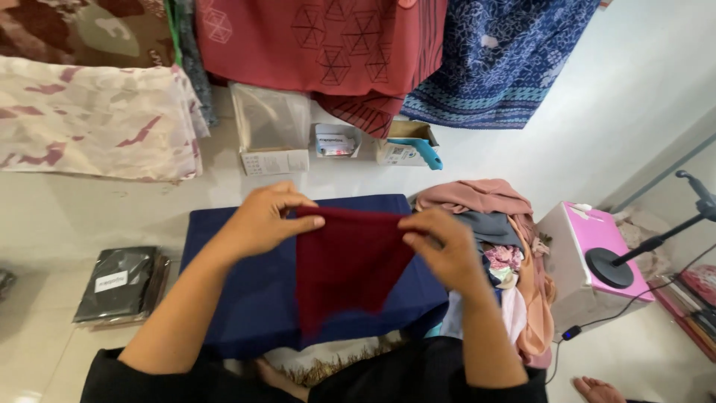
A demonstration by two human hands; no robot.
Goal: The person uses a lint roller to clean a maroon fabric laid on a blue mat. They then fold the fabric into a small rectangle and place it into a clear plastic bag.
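Note:
A dark red cloth (347, 265) hangs in front of me, held up by its top edge over a low table covered in navy blue fabric (250, 298). My left hand (265, 218) pinches the cloth's upper left corner. Its upper right corner is pinched by my right hand (441, 248). The cloth narrows toward the bottom and reaches the table's near edge.
A heap of mixed clothes (503, 246) lies right of the table, beside a white box with a pink top (597, 257) bearing a black stand base. Patterned fabrics (328, 45) hang on the wall. Small boxes (272, 130) and black packets (119, 283) sit on the floor.

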